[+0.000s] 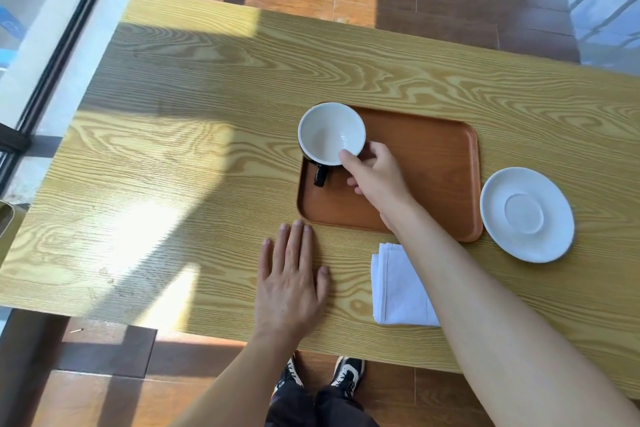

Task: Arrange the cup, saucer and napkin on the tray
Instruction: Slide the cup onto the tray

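My left hand (291, 284) lies flat on the table (173, 135), fingers spread and holding nothing, its fingertips just short of the tray's near left corner. Next along is the cup (331, 138) — white inside, dark outside, with a dark handle pointing back toward me — at the far left corner of the tray (433, 163); whether its base is down on the tray or just above it I cannot tell. My right hand (375, 172) has it pinched at the near rim, thumb inside the lip and the other fingers curled against the outer wall. I judge it to be glazed ceramic: stiff, fairly heavy for its size, slick, and quick to chip, so a rim pinch could let it tip, and the handle or a wrap round the body would be safer. The napkin (398, 288) sits folded on the table near the tray's front edge, partly under my right forearm; it looks soft and light, best lifted by the folded edge so it stays square. Farthest right, the saucer (526, 213) rests on the table just beside the tray — thin, brittle, smooth, best taken by sliding fingers under its rim.
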